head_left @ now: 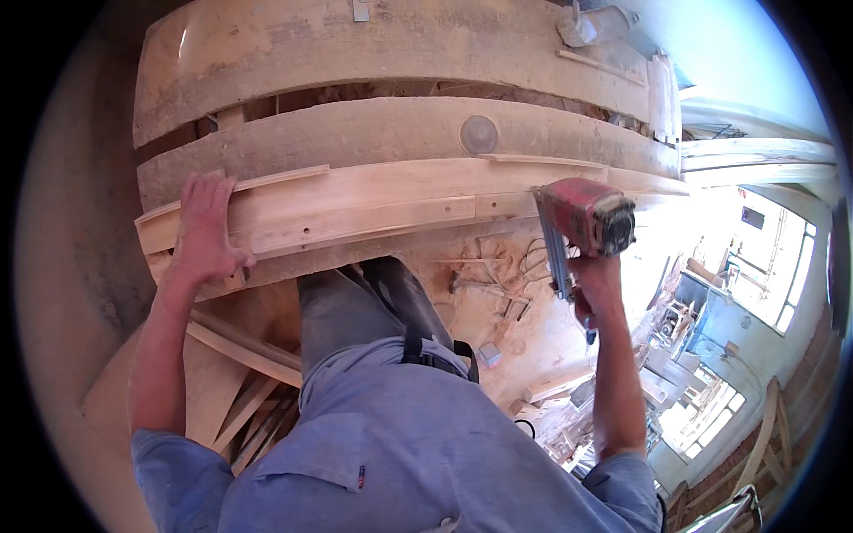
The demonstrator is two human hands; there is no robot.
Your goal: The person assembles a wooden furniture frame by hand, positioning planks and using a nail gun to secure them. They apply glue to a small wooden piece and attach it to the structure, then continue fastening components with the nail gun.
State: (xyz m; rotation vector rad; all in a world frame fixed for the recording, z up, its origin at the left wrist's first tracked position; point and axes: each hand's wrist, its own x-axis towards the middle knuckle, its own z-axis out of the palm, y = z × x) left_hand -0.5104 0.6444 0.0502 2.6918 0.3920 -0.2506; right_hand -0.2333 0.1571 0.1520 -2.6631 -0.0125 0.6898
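A long pale wooden board assembly [382, 199] lies across the near edge of a worn wooden workbench. It has thin strips along its far side and a few small dark holes in its near face. My left hand [208, 229] grips its left end, fingers over the far edge and thumb at the near side. My right hand [597, 282] is wrapped round the handle of a red and black nail gun [579, 213]. The gun is held up at the board's right part; whether its nose touches the wood I cannot tell.
A round grey disc [479, 134] rests on the bench planks [391, 53], which have a long gap between them. At the far right corner lies a dusty pale bottle-like object [597, 27]. Curved wooden pieces [244, 346] are stacked under the bench at left. Scraps litter the floor [498, 306].
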